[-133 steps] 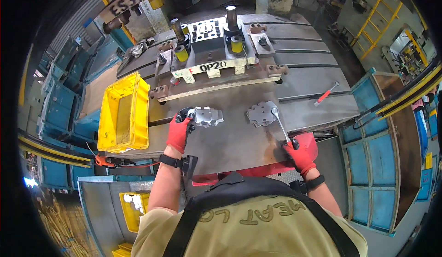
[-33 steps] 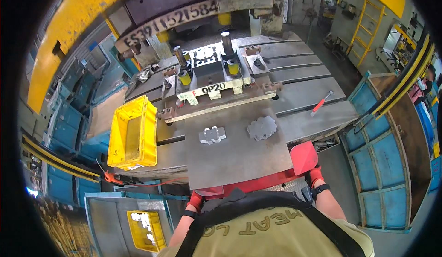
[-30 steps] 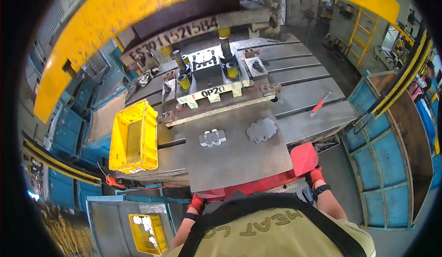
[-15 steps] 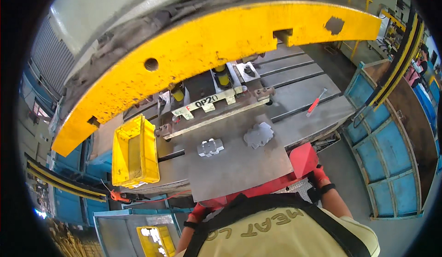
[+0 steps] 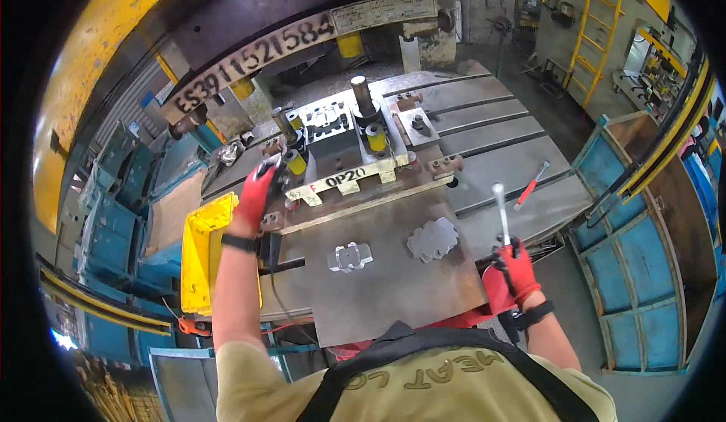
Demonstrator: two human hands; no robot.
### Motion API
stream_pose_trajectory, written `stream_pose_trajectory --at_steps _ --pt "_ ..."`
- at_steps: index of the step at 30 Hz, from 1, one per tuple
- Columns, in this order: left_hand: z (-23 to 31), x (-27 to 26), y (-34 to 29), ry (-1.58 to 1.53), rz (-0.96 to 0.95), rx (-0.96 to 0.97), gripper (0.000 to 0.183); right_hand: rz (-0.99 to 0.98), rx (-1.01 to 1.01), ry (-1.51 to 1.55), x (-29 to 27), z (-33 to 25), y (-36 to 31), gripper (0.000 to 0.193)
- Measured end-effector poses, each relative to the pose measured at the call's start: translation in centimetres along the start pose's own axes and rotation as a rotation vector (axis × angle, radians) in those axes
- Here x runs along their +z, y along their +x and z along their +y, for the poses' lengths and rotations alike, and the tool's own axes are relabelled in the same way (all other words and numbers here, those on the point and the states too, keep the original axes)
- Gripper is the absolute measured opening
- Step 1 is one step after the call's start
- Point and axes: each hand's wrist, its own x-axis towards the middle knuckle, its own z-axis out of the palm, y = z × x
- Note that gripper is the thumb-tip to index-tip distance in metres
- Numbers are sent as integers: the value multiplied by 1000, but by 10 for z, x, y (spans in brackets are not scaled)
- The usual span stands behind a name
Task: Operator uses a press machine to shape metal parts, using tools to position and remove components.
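Observation:
My left hand [image 5: 257, 195], in a red and black glove, reaches to the left front corner of the press die [image 5: 333, 153]; its fingertips are too unclear to tell if they hold anything. At the right, my gloved right hand [image 5: 517, 271] is closed around a silver metal rod with a rounded head [image 5: 501, 209], which points away from me. On the grey plate [image 5: 393, 301] between my arms lie a formed metal part [image 5: 350, 257] and, to its right, several flat metal blanks [image 5: 432, 240]. The die's upper half [image 5: 265, 59] hangs raised above the lower one.
A yellow crate [image 5: 198, 259] stands left of the plate, partly behind my left forearm. On the slotted press bed lies a red-handled tool [image 5: 529, 187]. A red housing [image 5: 497, 292] sits beside my right hand. Blue metal bins [image 5: 628, 248] stand at the right.
The yellow press ram has risen, uncovering the die. Both hands have left the red bar at the near edge: my left reached forward to the die, my right came up with the rod.

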Motion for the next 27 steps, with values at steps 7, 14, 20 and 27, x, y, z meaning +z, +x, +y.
stream_pose_trajectory --at_steps 7,14,20,27 --pt "-6 31 128 897 196 85 39 -327 307 102 31 -17 -35 14" --pt "-15 45 157 953 395 -7 36 -319 258 -368 24 -25 -62 24" --pt "11 37 157 474 334 442 18 -289 235 -473 26 -20 -64 26" --pt "30 50 26 48 147 189 13 -287 195 -504 31 -39 -66 27"
